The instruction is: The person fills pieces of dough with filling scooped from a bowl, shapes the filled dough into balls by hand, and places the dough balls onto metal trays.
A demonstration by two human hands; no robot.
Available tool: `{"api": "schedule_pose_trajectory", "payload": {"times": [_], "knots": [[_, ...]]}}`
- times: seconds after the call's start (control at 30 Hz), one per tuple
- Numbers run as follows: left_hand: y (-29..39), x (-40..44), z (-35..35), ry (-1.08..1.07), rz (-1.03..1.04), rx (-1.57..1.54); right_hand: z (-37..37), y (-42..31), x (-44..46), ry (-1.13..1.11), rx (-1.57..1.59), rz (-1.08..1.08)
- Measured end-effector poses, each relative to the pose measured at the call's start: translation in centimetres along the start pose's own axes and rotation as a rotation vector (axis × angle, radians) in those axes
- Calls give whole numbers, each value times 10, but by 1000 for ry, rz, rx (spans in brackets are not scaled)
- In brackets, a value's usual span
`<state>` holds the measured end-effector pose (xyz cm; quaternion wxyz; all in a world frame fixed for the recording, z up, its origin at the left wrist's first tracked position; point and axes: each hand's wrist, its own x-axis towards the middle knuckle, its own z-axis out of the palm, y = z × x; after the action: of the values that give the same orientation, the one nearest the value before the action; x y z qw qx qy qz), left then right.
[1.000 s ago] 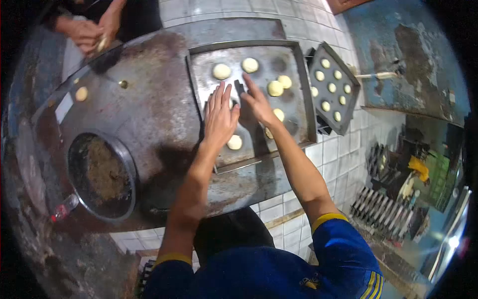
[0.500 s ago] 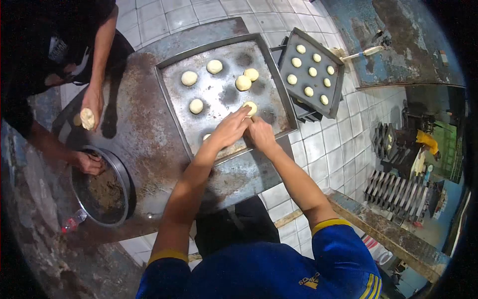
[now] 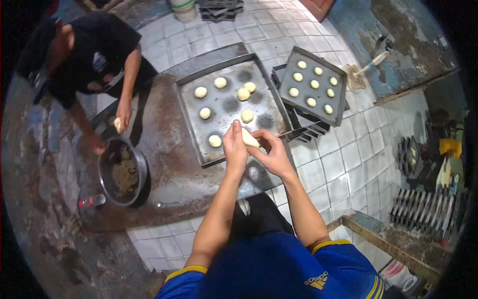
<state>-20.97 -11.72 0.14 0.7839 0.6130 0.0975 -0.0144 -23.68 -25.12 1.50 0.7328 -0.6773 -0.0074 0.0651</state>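
Note:
Between my two hands, over the near edge of a large metal tray (image 3: pixel 188 124), is a piece of pale dough (image 3: pixel 250 139). My left hand (image 3: pixel 235 148) is closed on its left side, thumb up. On the right, the fingers and thumb of my right hand (image 3: pixel 271 153) pinch its lower end. Several round dough balls lie on the tray, among them one (image 3: pixel 247 116) just beyond my hands and another (image 3: pixel 215 141) to the left of my left hand. Two balls (image 3: pixel 243 94) farther back touch each other.
A co-worker (image 3: pixel 94 60) at the left holds dough near a round pan (image 3: pixel 143 172) of brown filling. A smaller tray (image 3: pixel 340 102) of dough balls stands on stacked trays at the right. A spoon (image 3: pixel 169 204) and a bottle (image 3: pixel 92 201) lie near the pan.
My hands have come up from the tray surface toward me, now with a piece of dough between them. The view has shifted, showing more of the co-worker, whose hand has moved to the pan's rim.

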Motion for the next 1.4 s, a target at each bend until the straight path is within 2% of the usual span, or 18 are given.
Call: {"api": "schedule_pose_trajectory", "payload": {"times": [0.1,0.17,0.27,0.33,0.37,0.43,0.5,0.57,0.6,0.67,0.7,0.73,0.83,1.0,1.17,1.23,1.3,1.4], "knots": [[21,-22,-14,145,132,29,46,-26,-9,3,236,-184],[47,-35,-15,203,222,47,73,-35,-7,229,-16,-196],[61,-41,-53,36,208,-558,95,-69,2,147,84,-197],[81,-56,-76,93,253,-335,111,-84,8,113,182,-172],[94,-64,-92,134,273,-103,114,-88,9,5,201,-155],[134,-90,-124,196,172,-327,126,-112,4,-183,62,94],[110,-87,-164,292,169,-273,156,-144,-6,-540,43,151],[72,-102,-220,45,264,-31,206,-147,-17,-701,6,104],[70,-115,-241,-59,289,47,235,-157,-16,-788,-285,-55],[95,-143,-272,-9,248,-82,297,-160,-23,-827,-652,-215],[107,-158,-301,49,324,185,324,-146,-19,-855,-700,-238],[99,-164,-329,71,290,67,350,-129,-11,-892,-648,-201],[85,-184,-415,220,234,366,437,-74,28,-950,-687,-126],[33,-210,-531,576,-107,47,554,85,130,-843,-981,36],[45,-244,-607,644,-424,-78,619,184,184,-629,-1252,2],[49,-250,-623,674,-66,220,628,191,182,-578,-1308,45],[45,-254,-635,736,-52,206,637,193,178,-441,-1292,83],[77,-258,-640,829,-308,-193,631,230,190,-388,-1334,-12]]}}
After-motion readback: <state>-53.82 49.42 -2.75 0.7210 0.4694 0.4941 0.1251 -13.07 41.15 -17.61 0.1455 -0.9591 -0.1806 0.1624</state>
